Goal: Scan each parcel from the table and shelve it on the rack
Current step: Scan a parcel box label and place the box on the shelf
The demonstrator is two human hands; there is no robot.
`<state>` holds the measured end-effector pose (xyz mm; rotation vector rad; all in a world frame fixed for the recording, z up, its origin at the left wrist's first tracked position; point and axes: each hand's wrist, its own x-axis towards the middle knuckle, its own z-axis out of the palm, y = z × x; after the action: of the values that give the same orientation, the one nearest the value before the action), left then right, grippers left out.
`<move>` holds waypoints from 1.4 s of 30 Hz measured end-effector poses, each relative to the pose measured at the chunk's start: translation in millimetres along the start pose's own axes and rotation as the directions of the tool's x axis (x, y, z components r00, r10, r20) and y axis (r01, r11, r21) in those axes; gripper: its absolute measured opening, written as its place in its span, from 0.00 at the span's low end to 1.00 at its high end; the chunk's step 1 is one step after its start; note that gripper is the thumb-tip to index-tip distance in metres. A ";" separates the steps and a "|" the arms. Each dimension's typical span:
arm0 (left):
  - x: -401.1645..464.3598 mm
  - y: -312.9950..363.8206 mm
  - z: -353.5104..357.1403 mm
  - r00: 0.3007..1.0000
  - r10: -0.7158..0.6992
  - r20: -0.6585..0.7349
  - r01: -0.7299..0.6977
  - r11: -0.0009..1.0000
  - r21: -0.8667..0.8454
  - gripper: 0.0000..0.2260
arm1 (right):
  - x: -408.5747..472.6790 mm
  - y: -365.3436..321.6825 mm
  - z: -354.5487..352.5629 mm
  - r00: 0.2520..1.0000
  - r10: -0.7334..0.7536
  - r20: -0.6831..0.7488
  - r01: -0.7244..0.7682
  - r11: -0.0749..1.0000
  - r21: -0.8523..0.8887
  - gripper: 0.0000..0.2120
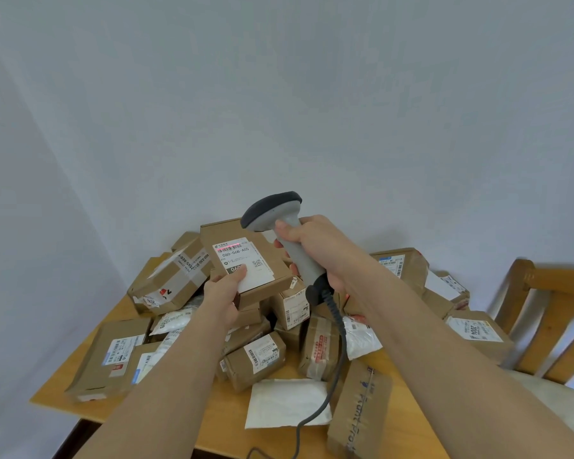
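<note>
My left hand point(224, 293) holds a flat brown cardboard parcel point(265, 250) up above the pile, label facing me, thumb on the white label's lower edge. A red scan line lies across the barcode at the top of that label. My right hand point(315, 250) grips the grey handle of a barcode scanner point(275, 210), whose dark head points down at the parcel from just above and right of it. The scanner's coiled black cable point(340, 332) hangs down over the pile. The rack is not in view.
A wooden table point(232, 422) carries a heap of several brown boxes and white bags, among them a taped box point(169, 279) at left and a white mailer point(285, 402) near the front. A wooden chair point(544, 313) stands at right. Pale walls lie behind.
</note>
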<state>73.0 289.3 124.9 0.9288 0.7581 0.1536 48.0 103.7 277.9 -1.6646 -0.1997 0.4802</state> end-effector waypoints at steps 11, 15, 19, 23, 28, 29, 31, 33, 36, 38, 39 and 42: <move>16.5 -4.7 -5.6 1.000 -0.001 -0.029 0.001 1.000 -0.009 0.25 | -22.9 -12.9 -6.3 1.000 0.015 0.026 -0.016 0.998 0.056 0.13; 22.5 -9.2 -8.1 0.998 0.045 -0.035 -0.045 0.999 -0.018 0.27 | -27.8 -10.9 -8.8 1.000 0.003 0.023 -0.003 0.999 0.035 0.15; 22.8 -21.0 -18.9 1.000 0.008 0.007 -0.008 1.000 -0.024 0.24 | -30.6 -1.1 -8.1 1.000 0.022 0.015 -0.022 1.000 0.018 0.14; 31.1 -48.7 -37.3 0.997 -0.076 -0.022 0.076 0.997 -0.007 0.20 | -30.7 16.9 -3.0 0.997 0.081 0.006 -0.081 0.997 -0.004 0.17; 40.3 -102.4 -61.1 0.963 -0.262 -0.065 0.262 0.965 -0.007 0.13 | -23.8 46.8 5.6 0.982 0.188 -0.002 -0.186 0.975 -0.124 0.15; 42.0 -113.1 -65.6 0.957 -0.278 -0.081 0.277 0.961 -0.019 0.11 | -22.8 53.2 7.4 0.977 0.215 -0.004 -0.214 0.966 -0.148 0.15; 49.2 -132.6 -74.0 0.958 -0.270 -0.097 0.267 0.963 -0.037 0.13 | -21.1 65.5 10.7 0.965 0.263 -0.005 -0.259 0.947 -0.191 0.16; 54.3 -144.5 -78.0 0.965 -0.237 -0.107 0.234 0.971 -0.047 0.17 | -20.0 76.6 12.3 0.958 0.285 0.020 -0.274 0.939 -0.209 0.15; 58.4 -155.0 -78.3 0.974 -0.177 -0.141 0.170 0.983 -0.063 0.20 | -22.7 85.7 12.8 0.961 0.272 0.051 -0.255 0.942 -0.219 0.06; 61.7 -158.2 -79.1 0.975 -0.165 -0.150 0.154 0.985 -0.078 0.22 | -25.0 87.2 11.1 0.969 0.242 0.044 -0.225 0.946 -0.235 0.05; 63.1 -159.2 -79.6 0.976 -0.162 -0.143 0.150 0.985 -0.087 0.23 | -26.1 87.0 9.5 0.974 0.223 0.035 -0.207 0.946 -0.248 0.07; 66.3 -159.8 -80.5 0.974 -0.170 -0.150 0.157 0.983 -0.096 0.23 | -29.9 84.1 4.0 0.987 0.158 0.024 -0.145 0.952 -0.271 0.11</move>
<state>38.8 274.3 -62.2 0.7769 0.9645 0.1137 7.5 82.1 201.2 -1.9453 -0.1764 0.6290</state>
